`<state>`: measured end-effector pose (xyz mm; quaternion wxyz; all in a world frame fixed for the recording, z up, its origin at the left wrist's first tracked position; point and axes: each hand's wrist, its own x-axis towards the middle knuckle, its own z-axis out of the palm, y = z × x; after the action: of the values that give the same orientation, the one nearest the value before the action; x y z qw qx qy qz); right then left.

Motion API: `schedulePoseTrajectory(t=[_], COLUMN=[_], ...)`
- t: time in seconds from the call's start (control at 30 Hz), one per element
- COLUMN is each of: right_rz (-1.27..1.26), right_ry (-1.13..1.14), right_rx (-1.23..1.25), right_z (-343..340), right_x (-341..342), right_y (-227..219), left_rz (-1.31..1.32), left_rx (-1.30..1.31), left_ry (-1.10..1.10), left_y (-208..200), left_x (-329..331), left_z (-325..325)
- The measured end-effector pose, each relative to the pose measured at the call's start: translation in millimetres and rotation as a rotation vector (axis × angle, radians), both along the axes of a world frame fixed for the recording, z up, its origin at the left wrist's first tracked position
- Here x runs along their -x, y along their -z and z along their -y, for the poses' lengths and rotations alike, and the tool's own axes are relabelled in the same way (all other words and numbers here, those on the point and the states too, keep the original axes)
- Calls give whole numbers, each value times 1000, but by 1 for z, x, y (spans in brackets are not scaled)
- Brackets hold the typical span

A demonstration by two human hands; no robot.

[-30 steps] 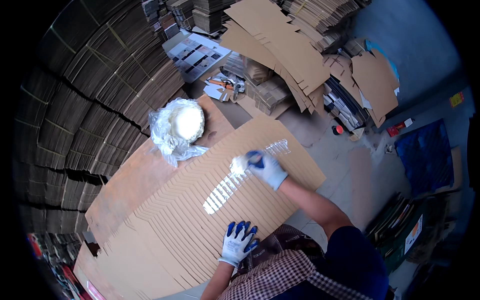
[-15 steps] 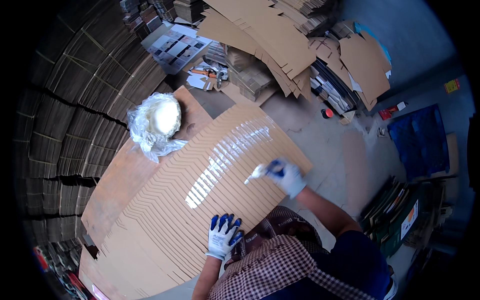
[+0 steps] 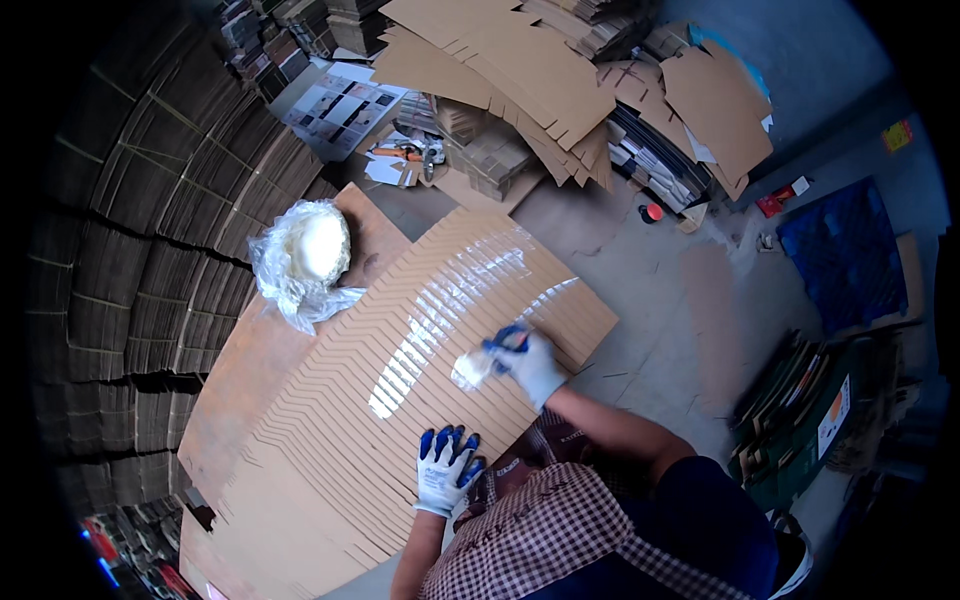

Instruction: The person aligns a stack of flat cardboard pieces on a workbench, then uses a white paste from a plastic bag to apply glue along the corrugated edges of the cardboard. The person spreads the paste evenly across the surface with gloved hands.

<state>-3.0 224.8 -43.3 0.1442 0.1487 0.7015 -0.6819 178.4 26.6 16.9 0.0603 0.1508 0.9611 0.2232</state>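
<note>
With our right hand (image 3: 528, 368) we are pinching a brush (image 3: 468, 371) in bent fingers over the card (image 3: 300, 490). Our left hand (image 3: 446, 474) is lying there, fingers spread. Plastic (image 3: 275, 275) is wrapping a tub (image 3: 346, 240) behind; stacks (image 3: 130, 280) are standing left.

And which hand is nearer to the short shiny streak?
Right: the right hand is just below the streak; the left hand lies farther off, at the cardboard's near edge.
</note>
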Motion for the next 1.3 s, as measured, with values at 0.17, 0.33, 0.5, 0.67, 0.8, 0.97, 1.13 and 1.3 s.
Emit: schedulePoseTrajectory(t=[0.17,0.33,0.5,0.67,0.8,0.97,1.13,1.3], right_rz=[-386,-827,-731,-407,-542,-727,-582,-264], right_ry=[-20,-476,-1012,-471,-545,-764,-221,-206], right_rx=[-844,-606,-783,-1088,-908,-964,-939,-268], right_z=[-95,-53,-16,-97,-64,-44,-75,-18], right_x=[102,38,-5,113,73,65,145,94], right_y=[-23,-31,-28,-24,-57,-28,-34,-33], left_rz=[-13,-7,-12,-20,-2,-12,25,-22], left_rx=[10,21,17,-5,10,-9,-6,-177], left_ry=[-26,7,9,-4,6,0,4,-103], left_y=[-1,1,2,3,1,1,-3,-5], left_x=[-8,2,3,0,-1,2,1,14], left_z=[2,-3,0,-2,-1,0,1,25])
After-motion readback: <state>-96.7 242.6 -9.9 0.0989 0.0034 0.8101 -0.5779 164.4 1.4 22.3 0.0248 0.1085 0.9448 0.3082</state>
